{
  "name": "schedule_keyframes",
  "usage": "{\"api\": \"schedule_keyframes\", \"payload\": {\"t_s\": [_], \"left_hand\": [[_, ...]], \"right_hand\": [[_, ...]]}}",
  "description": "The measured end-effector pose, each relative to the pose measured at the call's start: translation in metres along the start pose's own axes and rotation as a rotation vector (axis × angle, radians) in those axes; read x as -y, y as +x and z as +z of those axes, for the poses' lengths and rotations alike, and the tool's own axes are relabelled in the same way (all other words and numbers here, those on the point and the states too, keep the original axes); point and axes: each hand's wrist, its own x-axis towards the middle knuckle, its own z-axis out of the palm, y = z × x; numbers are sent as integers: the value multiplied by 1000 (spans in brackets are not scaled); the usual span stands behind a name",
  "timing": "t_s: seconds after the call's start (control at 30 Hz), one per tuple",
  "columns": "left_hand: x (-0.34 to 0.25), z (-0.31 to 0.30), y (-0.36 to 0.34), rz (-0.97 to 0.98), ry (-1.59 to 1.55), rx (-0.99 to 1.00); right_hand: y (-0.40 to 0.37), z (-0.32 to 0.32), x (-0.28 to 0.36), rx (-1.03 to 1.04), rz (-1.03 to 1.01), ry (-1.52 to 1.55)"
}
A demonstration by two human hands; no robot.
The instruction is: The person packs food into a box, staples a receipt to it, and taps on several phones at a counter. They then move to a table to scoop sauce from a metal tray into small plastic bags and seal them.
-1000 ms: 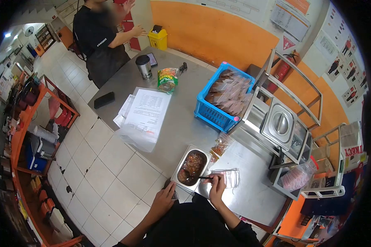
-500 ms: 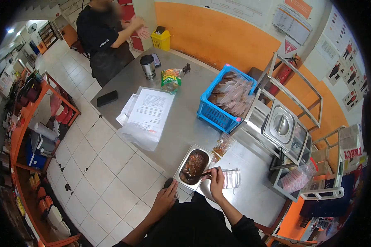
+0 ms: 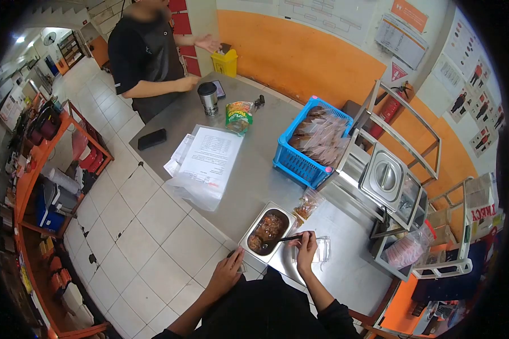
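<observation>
A rectangular steel food pan [image 3: 284, 213] holds a chunky reddish-brown sauce [image 3: 271, 226]. At its near left corner my left hand [image 3: 227, 273] grips the rim with the fingertips. My right hand [image 3: 306, 252] is closed round the black handle of a spoon [image 3: 289, 239], whose head is down in the sauce near the pan's near end. Beside that hand lie small clear plastic bags [image 3: 322, 250], partly covered by it. Just beyond the pan is a clear bag [image 3: 307, 204] of reddish-brown food.
A blue basket [image 3: 292, 163] of filled sachets stands beyond, next to a steel rack with a lidded pan [image 3: 385, 174]. Papers [image 3: 212, 158], a phone [image 3: 152, 139], a tumbler [image 3: 208, 99] and a green packet [image 3: 239, 117] lie on the steel table [image 3: 260, 169]. Another person [image 3: 147, 62] stands across.
My right hand has shifted slightly right and down, with the spoon handle lying flatter. Sauce is now heaped near the spoon's head. The other person has turned and lowered one hand toward the table.
</observation>
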Motion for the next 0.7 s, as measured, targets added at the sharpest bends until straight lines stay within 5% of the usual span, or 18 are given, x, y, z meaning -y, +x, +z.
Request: {"api": "schedule_keyframes", "payload": {"t_s": [0.17, 0.3, 0.7], "left_hand": [[-3, -4, 1, -89, -114, 31], [-1, -3, 1, -42, -129, 8], [-3, -12, 3, -64, -176, 15]], "right_hand": [[-23, 15, -10, 169, -137, -195], [-29, 26, 0, 32, 42, 112], [2, -9, -25, -157, 207, 265]]}}
